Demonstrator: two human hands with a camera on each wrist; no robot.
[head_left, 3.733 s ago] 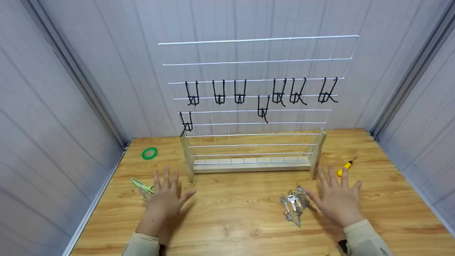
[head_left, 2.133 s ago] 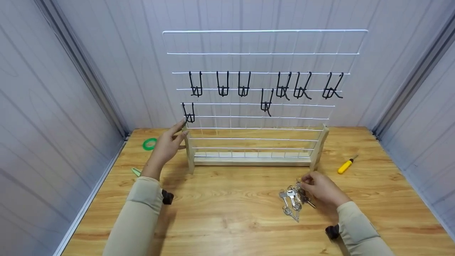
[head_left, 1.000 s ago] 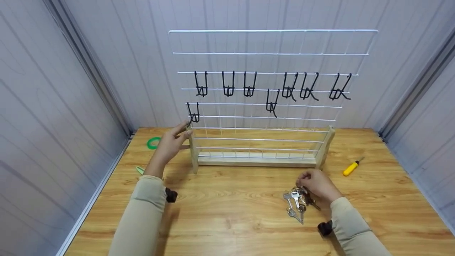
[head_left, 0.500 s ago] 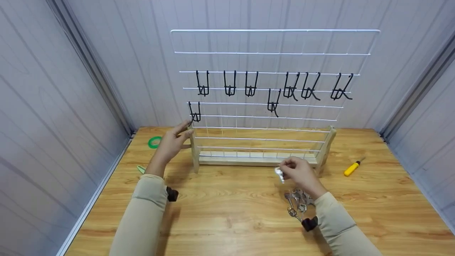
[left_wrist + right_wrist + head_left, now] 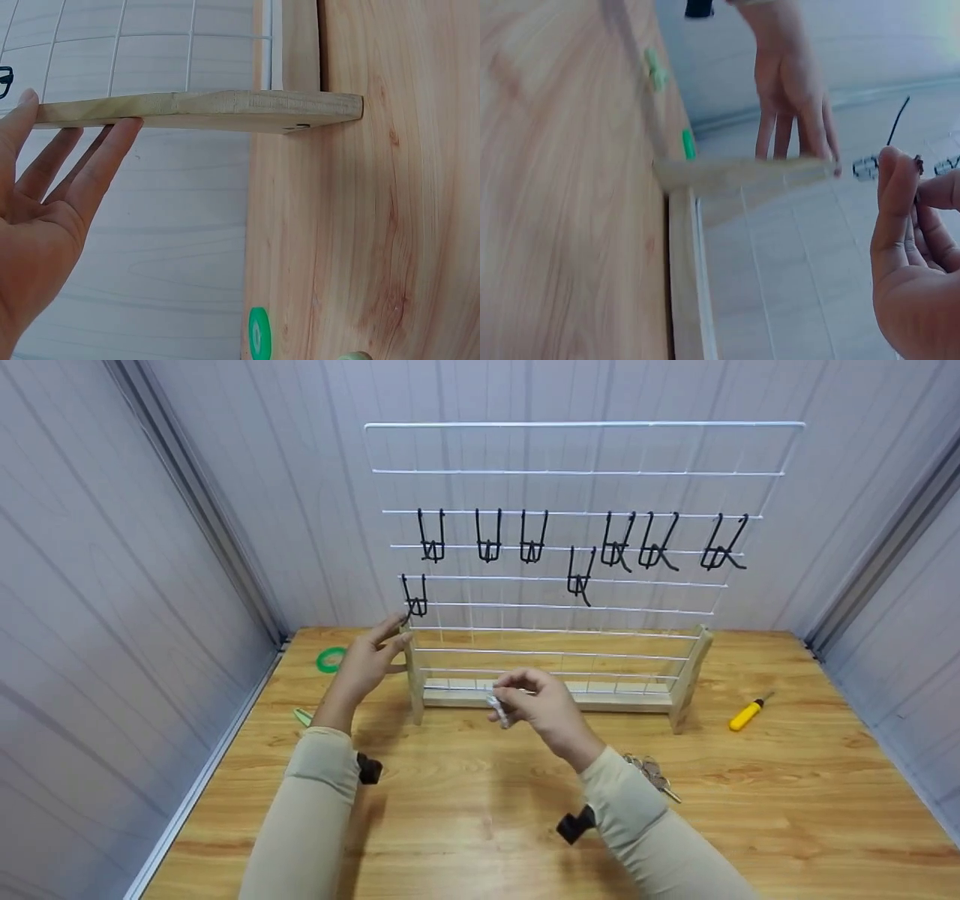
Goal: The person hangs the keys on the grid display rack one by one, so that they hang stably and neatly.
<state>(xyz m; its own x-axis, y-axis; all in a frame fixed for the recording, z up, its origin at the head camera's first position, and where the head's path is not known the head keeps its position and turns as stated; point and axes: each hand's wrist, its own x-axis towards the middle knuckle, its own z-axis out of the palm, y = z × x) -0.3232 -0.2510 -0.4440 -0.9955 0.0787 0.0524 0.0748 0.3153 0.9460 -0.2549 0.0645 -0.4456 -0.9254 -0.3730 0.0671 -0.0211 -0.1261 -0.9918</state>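
Observation:
My left hand (image 5: 364,666) grips the upper part of a wire rack's left wooden post (image 5: 414,690), thumb on one side and fingers on the other, as the left wrist view shows. My right hand (image 5: 551,714) pinches a small silver key (image 5: 500,712) between thumb and fingertips, in front of the rack's wooden base bar. Several black double-pronged hooks (image 5: 433,540) hang on the white wire grid, one lower hook (image 5: 415,598) just above my left fingers. Partly covered by my right sleeve, a pile of loose keys (image 5: 652,771) lies on the table.
A yellow screwdriver (image 5: 745,715) lies on the right of the wooden table. To the left are a green tape roll (image 5: 321,660) and light green scissors (image 5: 301,717), mostly hidden by my left arm. Pale panel walls stand behind and at both sides.
Both hands left the tabletop; the left took hold of the wooden post and stays there. My right hand picked a key from the pile and carried it leftward, toward the rack's middle.

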